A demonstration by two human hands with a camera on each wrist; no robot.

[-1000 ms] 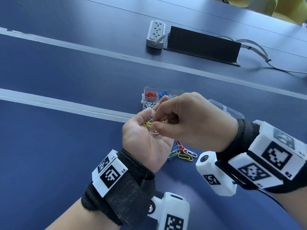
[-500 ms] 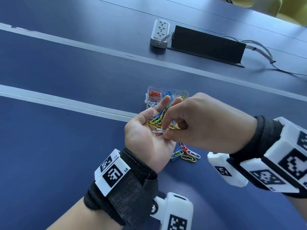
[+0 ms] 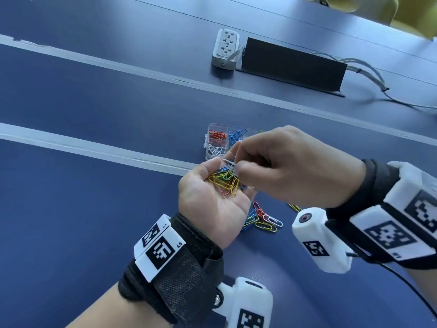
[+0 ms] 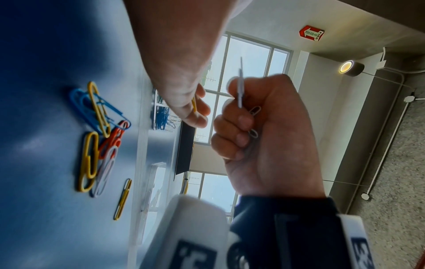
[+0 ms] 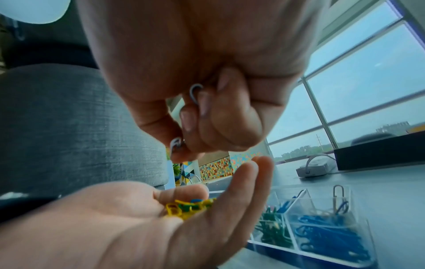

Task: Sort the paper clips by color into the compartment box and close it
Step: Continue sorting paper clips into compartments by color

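Right hand [image 3: 290, 166] lifted pinching white clips [image 3: 230, 165]; left hand [image 3: 212, 200] cupped open under mixed clips [image 3: 225, 182].

Our right hand [image 3: 283, 166] has lifted the white clip [image 3: 230, 165] it was pinching low in our left hand [image 3: 212, 197], raising it above the heap of coloured clips [image 3: 224, 182] there.

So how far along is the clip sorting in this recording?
Partly done. The compartment box is open and already holds red, blue, white and green clips in separate cells. In hand: the right hand pinches white clips picked from the mixed pile cupped in the left hand. Left: that pile, the loose clips on the table, and closing.
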